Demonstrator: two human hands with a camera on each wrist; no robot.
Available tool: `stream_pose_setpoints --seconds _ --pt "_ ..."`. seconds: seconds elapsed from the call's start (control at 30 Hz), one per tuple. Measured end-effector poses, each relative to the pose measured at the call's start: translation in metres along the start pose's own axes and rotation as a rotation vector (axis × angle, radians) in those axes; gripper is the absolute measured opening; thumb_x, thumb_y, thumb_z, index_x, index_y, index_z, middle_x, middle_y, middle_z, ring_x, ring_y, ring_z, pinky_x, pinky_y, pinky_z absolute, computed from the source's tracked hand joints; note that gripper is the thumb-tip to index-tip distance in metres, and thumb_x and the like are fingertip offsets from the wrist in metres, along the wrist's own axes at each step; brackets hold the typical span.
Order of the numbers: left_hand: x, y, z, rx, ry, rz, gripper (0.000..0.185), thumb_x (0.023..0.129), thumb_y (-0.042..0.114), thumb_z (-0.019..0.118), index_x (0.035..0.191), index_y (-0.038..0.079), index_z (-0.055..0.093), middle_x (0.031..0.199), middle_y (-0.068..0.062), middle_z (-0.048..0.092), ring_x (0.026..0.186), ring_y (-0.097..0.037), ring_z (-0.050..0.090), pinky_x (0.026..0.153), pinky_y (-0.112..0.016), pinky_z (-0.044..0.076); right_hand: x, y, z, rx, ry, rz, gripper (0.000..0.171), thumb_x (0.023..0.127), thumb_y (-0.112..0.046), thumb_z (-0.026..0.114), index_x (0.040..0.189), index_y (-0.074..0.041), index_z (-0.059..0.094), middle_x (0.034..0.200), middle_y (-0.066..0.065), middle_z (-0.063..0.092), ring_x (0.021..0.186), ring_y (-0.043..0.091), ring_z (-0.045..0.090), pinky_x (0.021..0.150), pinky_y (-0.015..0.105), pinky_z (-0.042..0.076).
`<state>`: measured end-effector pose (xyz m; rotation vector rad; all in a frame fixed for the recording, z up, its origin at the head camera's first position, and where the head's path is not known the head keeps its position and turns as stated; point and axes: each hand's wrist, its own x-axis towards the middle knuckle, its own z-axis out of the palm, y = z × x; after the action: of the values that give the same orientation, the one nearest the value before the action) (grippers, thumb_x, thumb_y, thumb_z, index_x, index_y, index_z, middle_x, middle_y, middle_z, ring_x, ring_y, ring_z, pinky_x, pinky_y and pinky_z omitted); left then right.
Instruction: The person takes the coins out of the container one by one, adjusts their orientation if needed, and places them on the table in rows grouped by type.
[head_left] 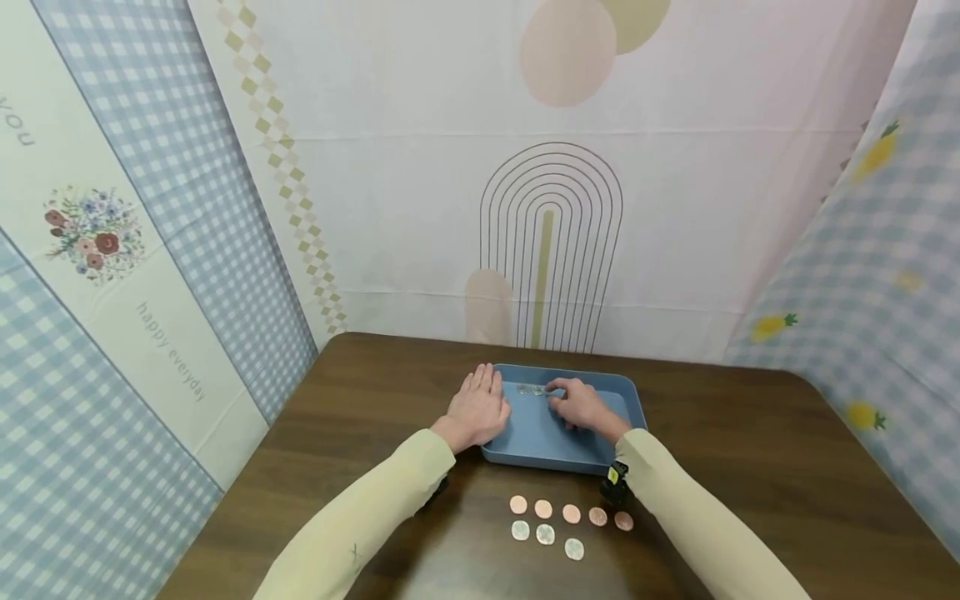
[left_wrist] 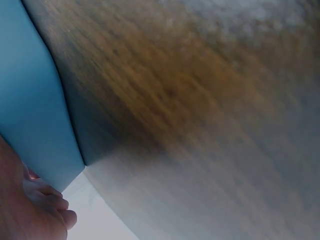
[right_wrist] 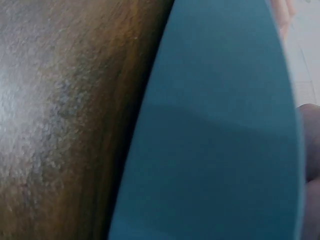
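Note:
A blue tray point(head_left: 558, 457) sits on the brown table point(head_left: 750, 467) in the head view. My left hand point(head_left: 480, 406) lies flat with straight fingers on the tray's left rim. My right hand point(head_left: 581, 403) is inside the tray, fingers curled over silver coins point(head_left: 531, 389) at its far side; whether it pinches one is hidden. In front of the tray lie a row of copper coins point(head_left: 571, 513) and a shorter row of silver coins point(head_left: 545, 534). The left wrist view shows the tray wall point(left_wrist: 30, 110) and fingertips point(left_wrist: 55, 210). The right wrist view shows only the tray wall point(right_wrist: 215, 150) and the table.
Patterned cloth walls point(head_left: 150, 250) close in the table on the left, back and right. A small black device point(head_left: 615, 483) sits at my right wrist. Bare wood point(head_left: 787, 433) lies to the right of the tray and some to its left.

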<state>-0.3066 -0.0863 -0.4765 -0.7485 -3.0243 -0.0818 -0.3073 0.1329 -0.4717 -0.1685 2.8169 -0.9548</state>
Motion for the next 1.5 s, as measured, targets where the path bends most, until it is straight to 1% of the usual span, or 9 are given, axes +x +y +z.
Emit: stream_pose_setpoints --seconds 0.13,0.37,0.53,0.77,0.93,1.13,1.2,1.33,1.5 --pt "0.004 0.002 0.000 0.002 -0.001 -0.002 0.062 0.103 0.034 0.024 0.154 -0.002 0.025 0.162 -0.021 0.020 0.152 -0.032 0.018 0.124 -0.043 0.017 0.006 0.004 0.001 0.006 0.002 0.001 0.036 0.097 -0.018 0.055 0.132 -0.011 0.061 0.056 0.002 0.056 0.041 0.013 0.049 0.038 0.025 0.040" --pt "0.009 0.002 0.000 -0.008 -0.003 -0.032 0.062 0.103 0.034 0.025 0.154 -0.001 0.025 0.162 -0.020 0.021 0.153 -0.031 0.017 0.124 -0.043 0.017 0.020 0.004 0.001 -0.027 -0.022 -0.025 0.040 0.098 -0.019 0.055 0.137 -0.011 0.057 0.056 0.001 0.053 0.041 0.011 0.048 0.039 0.024 0.039" --pt "0.012 0.002 0.003 -0.011 0.002 -0.035 0.062 0.103 0.034 0.025 0.154 -0.001 0.026 0.162 -0.021 0.022 0.152 -0.031 0.017 0.124 -0.043 0.018 0.026 0.003 0.002 -0.040 -0.034 -0.013 0.043 0.097 -0.019 0.055 0.140 -0.012 0.056 0.052 0.000 0.047 0.040 0.011 0.046 0.039 0.023 0.039" --pt "0.017 0.005 0.003 -0.011 0.011 -0.054 0.061 0.103 0.034 0.025 0.153 -0.001 0.027 0.162 -0.020 0.022 0.152 -0.031 0.018 0.124 -0.043 0.018 0.038 0.006 0.000 -0.052 -0.034 -0.006 0.042 0.097 -0.018 0.056 0.138 -0.012 0.058 0.068 0.009 0.065 0.040 0.011 0.046 0.039 0.023 0.040" --pt "0.022 0.007 0.001 -0.020 0.012 -0.070 0.062 0.103 0.034 0.026 0.153 -0.002 0.027 0.162 -0.021 0.022 0.152 -0.031 0.018 0.124 -0.043 0.018 0.045 0.006 -0.004 -0.068 -0.049 -0.007 0.041 0.097 -0.018 0.056 0.137 -0.013 0.058 0.055 0.005 0.056 0.040 0.011 0.045 0.039 0.022 0.038" --pt "0.025 0.006 0.001 -0.024 0.010 -0.074 0.062 0.103 0.034 0.025 0.153 -0.002 0.027 0.162 -0.021 0.022 0.152 -0.031 0.018 0.124 -0.043 0.019 0.047 0.004 -0.003 -0.099 -0.050 0.005 0.044 0.097 -0.018 0.055 0.141 -0.012 0.055 0.051 -0.002 0.043 0.040 0.010 0.042 0.039 0.022 0.035" --pt "0.025 0.005 0.002 -0.024 0.005 -0.078 0.062 0.103 0.035 0.025 0.153 -0.001 0.026 0.162 -0.021 0.021 0.152 -0.031 0.017 0.124 -0.043 0.018 0.047 0.003 -0.002 -0.118 -0.046 0.001 0.044 0.097 -0.018 0.055 0.141 -0.012 0.055 0.053 -0.003 0.041 0.043 0.009 0.039 0.041 0.022 0.033" --pt "0.025 0.004 0.004 -0.025 0.010 -0.081 0.062 0.103 0.035 0.025 0.154 -0.001 0.026 0.162 -0.021 0.022 0.152 -0.031 0.018 0.124 -0.043 0.018 0.045 0.002 0.000 -0.140 -0.026 -0.008 0.040 0.096 -0.017 0.057 0.136 -0.010 0.059 0.061 0.001 0.045 0.050 0.012 0.037 0.048 0.025 0.031" --pt "0.025 0.005 0.004 -0.021 0.012 -0.076 0.061 0.103 0.034 0.025 0.153 -0.001 0.026 0.162 -0.021 0.022 0.152 -0.032 0.019 0.124 -0.044 0.018 0.043 0.002 0.000 -0.143 0.000 -0.010 0.033 0.095 -0.018 0.061 0.126 -0.009 0.064 0.084 0.009 0.063 0.063 0.018 0.050 0.055 0.028 0.038"
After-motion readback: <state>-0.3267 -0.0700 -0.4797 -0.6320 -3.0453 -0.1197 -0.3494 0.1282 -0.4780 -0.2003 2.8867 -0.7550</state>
